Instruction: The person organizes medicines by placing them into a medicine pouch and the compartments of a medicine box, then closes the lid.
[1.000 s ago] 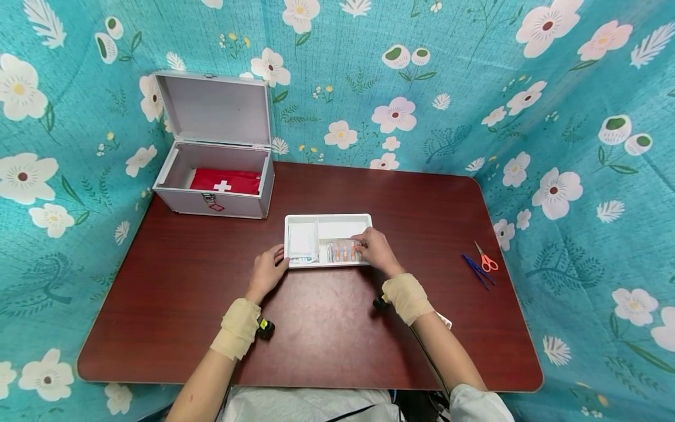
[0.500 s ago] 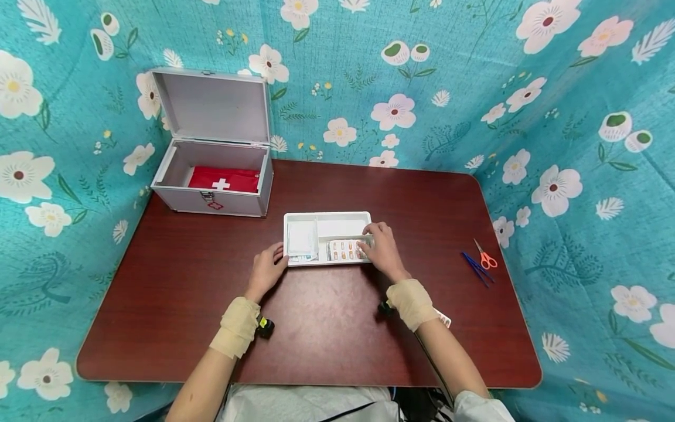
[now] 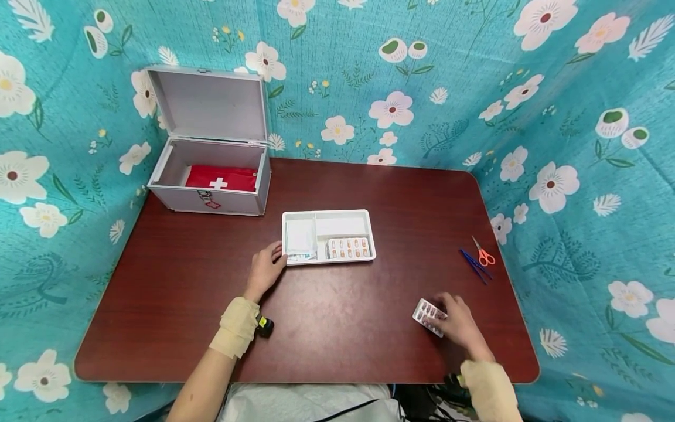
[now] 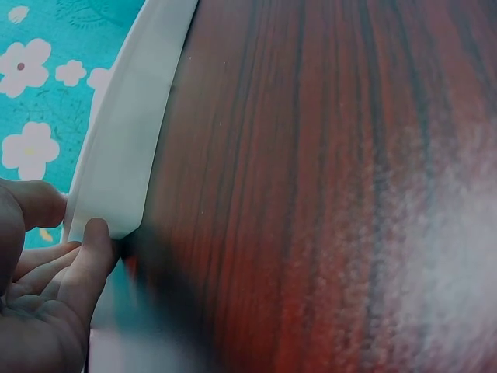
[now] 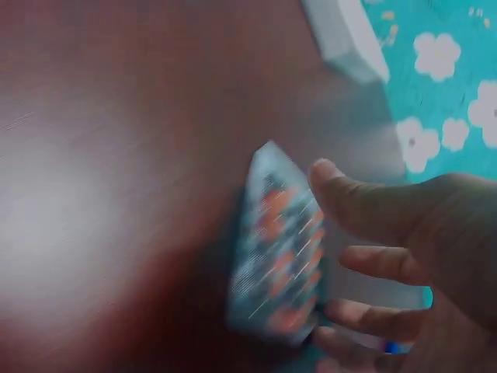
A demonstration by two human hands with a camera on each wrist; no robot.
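A white divided tray [image 3: 343, 262] lies on the table. My left hand [image 3: 265, 271] holds its near left corner, the thumb and a finger on either side of it in the left wrist view, where the tray's wall [image 4: 136, 124] shows. At the near right, a blister pack of capsules [image 3: 426, 315] lies on the table. Over its right end is my right hand [image 3: 457, 322], thumb and fingers spread at the pack's edge in the blurred right wrist view. Another blister pack [image 3: 348, 248] sits in the tray's near right compartment, and flat white packets [image 3: 301, 234] fill the left one.
At the back left stands a grey metal case [image 3: 227, 204], lid up, with a red pouch [image 3: 237, 179] bearing a white cross inside. Orange-handled scissors [image 3: 485, 257] and blue tweezers [image 3: 476, 266] lie near the right edge. A flowered curtain [image 3: 337, 88] hangs around the table.
My right hand has let go of the blister pack in the tray and moved right and nearer, to the pack on the table. My left hand has stayed at the tray's corner.
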